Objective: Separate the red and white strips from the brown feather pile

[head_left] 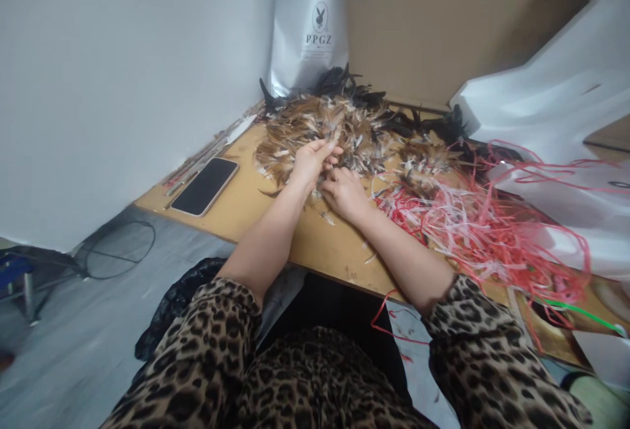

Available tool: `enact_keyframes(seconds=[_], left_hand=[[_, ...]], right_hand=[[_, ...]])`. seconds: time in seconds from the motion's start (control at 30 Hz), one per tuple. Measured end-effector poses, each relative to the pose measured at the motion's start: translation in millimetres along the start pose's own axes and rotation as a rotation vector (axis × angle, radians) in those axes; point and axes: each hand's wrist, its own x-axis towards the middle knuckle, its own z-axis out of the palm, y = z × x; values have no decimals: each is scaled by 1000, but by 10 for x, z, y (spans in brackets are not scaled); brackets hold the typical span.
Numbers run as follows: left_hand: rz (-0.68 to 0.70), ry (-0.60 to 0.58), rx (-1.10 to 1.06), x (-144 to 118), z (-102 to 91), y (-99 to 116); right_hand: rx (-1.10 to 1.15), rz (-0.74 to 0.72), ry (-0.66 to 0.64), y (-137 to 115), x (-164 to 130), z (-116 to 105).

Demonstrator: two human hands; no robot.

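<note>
Here your left hand [310, 161] sits at the near edge of the pile of brown feathers [335, 128], fingers drawn together and curled, pinching a small tuft of feathers between thumb and fingertips. Your right hand [347, 194] lies just beside it, touching it, knuckles up and fingers bent down into the same pile; whether it grips anything you cannot tell, since the fingertips are buried in the feathers. The pile rests on the wooden bench [275, 209], toward its far side, with black feathers [344, 84] along its back edge. To the right of your hands, a tangle of red and white strips [467, 219] spreads over the bench and trails off its near edge. To the left, well apart from the pile, a black phone [205, 185] lies flat, screen dark, with some thin rods [207, 153] beside it against the wall. A white bag [310, 22] printed with a rabbit logo stands behind the feathers, next to a brown cardboard sheet [433, 22]. Your leopard-print sleeves [221, 330] fill the foreground.
</note>
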Motion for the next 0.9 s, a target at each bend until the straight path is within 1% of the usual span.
enact_keyframes(seconds=[0.07,0.17,0.23,0.33,0.37,0.43,0.53,0.63,0.83,0.9], left_hand=[[4,1,-9,2,-7,-7],[8,16,-11,9,-22,-13],[4,18,-4,15,-34,-18],[10,4,-2,25,-48,-26],[10,2,0,27,-51,-27],[-2,6,10,27,-52,-27],[-33,16,36,22,-51,-23],[-50,16,56,18,-52,-23],[-58,27,59,15,-54,-30],[-60,29,54,15,-53,-30]], right_hand=[[118,31,53,34,6,-6],[453,144,172,89,26,-26],[742,293,222,126,45,-40],[1161,550,237,181,67,-82],[1275,613,238,200,70,-107],[1440,685,240,238,66,-176],[1556,700,221,300,38,-296],[1579,693,206,376,-3,-393],[1601,676,307,570,-83,-553],[1551,661,304,659,-124,-628]])
